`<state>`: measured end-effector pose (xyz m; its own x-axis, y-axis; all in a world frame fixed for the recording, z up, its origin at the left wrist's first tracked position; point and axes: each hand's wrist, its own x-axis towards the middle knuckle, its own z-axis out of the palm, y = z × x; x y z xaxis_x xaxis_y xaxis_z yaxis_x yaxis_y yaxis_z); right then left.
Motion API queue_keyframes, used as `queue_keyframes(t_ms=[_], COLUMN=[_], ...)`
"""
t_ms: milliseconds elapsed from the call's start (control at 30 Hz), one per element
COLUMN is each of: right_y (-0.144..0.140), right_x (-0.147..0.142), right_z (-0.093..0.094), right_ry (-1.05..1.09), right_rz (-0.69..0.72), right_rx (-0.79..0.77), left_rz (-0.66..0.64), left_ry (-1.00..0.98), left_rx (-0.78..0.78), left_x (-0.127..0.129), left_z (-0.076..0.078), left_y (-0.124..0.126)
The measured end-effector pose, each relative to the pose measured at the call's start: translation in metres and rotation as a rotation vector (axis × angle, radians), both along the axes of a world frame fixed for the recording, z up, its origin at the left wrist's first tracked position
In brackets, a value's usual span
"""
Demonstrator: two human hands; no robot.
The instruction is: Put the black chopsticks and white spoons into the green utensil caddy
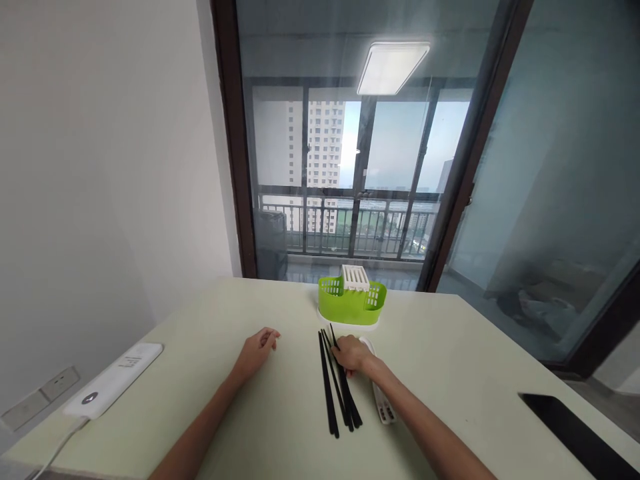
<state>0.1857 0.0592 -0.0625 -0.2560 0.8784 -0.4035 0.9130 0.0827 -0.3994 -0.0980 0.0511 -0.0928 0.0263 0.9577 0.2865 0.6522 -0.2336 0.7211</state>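
a pale green table (450,373) stands before a glass balcony door. a green caddy (351,301) sits at its far edge, a white power strip (114,380) near the left edge. black chopsticks (335,393) lie mid-table; the right hand (354,353) rests curled on their far ends, over a white spoon (383,400). the left hand (257,350) lies loosely curled, empty, well apart.

Two bare forearms, no sleeves, no jewellery
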Motion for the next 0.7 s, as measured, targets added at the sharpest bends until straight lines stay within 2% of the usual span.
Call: queue_keyframes(t_ms=[167, 333, 433, 533, 700], right_y=[-0.001, -0.004, -0.009, -0.017, -0.029], right_x=[0.004, -0.001, -0.011, -0.023, -0.037], right_z=[0.015, 0.044, 0.063, 0.076, 0.083], right_ry=[0.113, 0.262, 0.36, 0.458, 0.544], right_rz=[-0.015, 0.028, 0.062, 0.087, 0.136], right_rx=[-0.021, 0.056, 0.177, 0.356, 0.622], left_rz=[0.015, 0.01, -0.02, -0.108, -0.279], left_ry=[0.0, -0.002, -0.027, -0.078, -0.123], left_rx=[-0.034, -0.029, -0.032, -0.044, -0.025], left_x=[0.002, 0.002, 0.001, 0.003, 0.014], left_z=[0.006, 0.009, 0.006, 0.003, 0.003], left_y=[-0.004, -0.006, -0.006, -0.007, -0.015])
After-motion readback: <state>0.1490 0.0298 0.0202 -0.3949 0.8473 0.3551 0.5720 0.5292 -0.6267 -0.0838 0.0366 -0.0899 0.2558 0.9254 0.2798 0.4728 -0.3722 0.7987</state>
